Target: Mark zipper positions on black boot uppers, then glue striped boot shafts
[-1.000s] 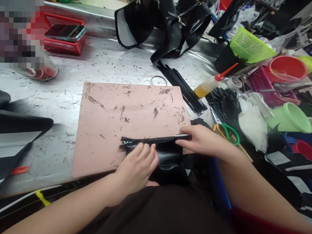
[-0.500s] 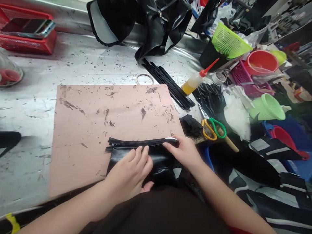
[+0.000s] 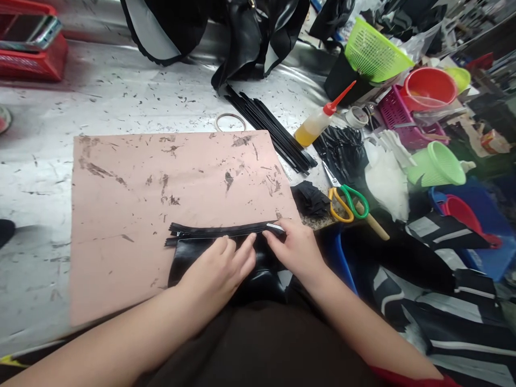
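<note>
A black zipper (image 3: pixel 217 231) lies along the top edge of a shiny black leather piece (image 3: pixel 189 258), both at the near edge of a stained pink board (image 3: pixel 121 215). My right hand (image 3: pixel 296 250) pinches the zipper's right end between thumb and fingers, where a white strip shows. My left hand (image 3: pixel 221 263) lies over the leather with fingers stretched out, its fingertips at the seam beside the zipper. The zipper's left end, with loose tape tails, sticks out past the leather. Part of the leather is hidden under my left hand.
Right of the board are scissors (image 3: pixel 342 201), black strips (image 3: pixel 270 129), a glue bottle (image 3: pixel 314 126) and black scraps (image 3: pixel 310 198). A tape ring (image 3: pixel 230 115) lies behind it. Black leather pieces (image 3: pixel 242 43) stand at the back; a red basket (image 3: pixel 52 59) is far left.
My left hand's fingertips have slid right along the seam, closer to my right hand. The right hand keeps its pinch on the zipper. The whole view has shifted slightly.
</note>
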Demonstrator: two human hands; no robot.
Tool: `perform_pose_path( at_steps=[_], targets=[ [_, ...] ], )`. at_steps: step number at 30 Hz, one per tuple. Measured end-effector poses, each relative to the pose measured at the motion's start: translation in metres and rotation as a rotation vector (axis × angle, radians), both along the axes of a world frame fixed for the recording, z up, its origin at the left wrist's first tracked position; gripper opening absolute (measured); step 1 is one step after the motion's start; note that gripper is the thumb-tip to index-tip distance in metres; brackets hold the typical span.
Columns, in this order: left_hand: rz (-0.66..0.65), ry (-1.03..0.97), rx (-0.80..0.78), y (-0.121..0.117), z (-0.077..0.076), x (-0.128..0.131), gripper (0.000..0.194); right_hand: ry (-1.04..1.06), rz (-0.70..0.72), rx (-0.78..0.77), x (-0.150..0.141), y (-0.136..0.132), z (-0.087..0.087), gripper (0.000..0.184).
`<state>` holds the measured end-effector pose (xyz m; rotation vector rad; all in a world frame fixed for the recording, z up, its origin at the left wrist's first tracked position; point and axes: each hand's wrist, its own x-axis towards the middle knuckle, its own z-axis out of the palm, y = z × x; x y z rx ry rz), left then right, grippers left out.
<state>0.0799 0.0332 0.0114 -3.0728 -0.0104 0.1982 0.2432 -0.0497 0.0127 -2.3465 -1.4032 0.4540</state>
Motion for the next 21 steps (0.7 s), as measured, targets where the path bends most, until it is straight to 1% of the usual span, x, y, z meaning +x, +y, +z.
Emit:
perform_pose_path(
  at_steps=[2,4,7,10,13,15,18,20,21],
  targets=[
    [0.011,0.013,-0.023,0.0,0.001,0.004,0.046,-0.015,0.0,-0.007,0.0,0.0,-0.001,0.013],
    [0.011,-0.017,-0.03,0.0,0.0,0.009,0.042,-0.035,0.014,0.0,-0.001,0.0,-0.003,0.012],
    [-0.045,-0.062,-0.008,0.001,-0.004,0.014,0.035,-0.05,0.025,0.013,-0.001,0.0,-0.005,0.01],
    [-0.075,-0.035,-0.024,0.002,-0.006,0.017,0.033,-0.042,0.002,-0.011,0.001,-0.001,-0.005,0.01],
    [-0.067,-0.006,-0.054,0.004,-0.002,0.022,0.031,-0.036,-0.006,-0.047,0.004,-0.001,-0.004,0.012],
    [-0.058,-0.003,-0.079,0.007,0.003,0.027,0.026,-0.053,-0.006,-0.091,0.006,0.0,-0.002,0.014],
    [-0.038,-0.001,-0.151,0.013,0.009,0.033,0.02,-0.084,-0.006,-0.169,0.008,0.002,-0.001,0.016],
    [-0.009,-0.011,-0.263,0.02,0.009,0.037,0.018,-0.088,0.001,-0.195,0.009,0.003,-0.001,0.015],
    [0.036,-0.03,-0.328,0.023,0.008,0.04,0.018,-0.081,0.008,-0.185,0.01,0.003,-0.001,0.014]
  ],
)
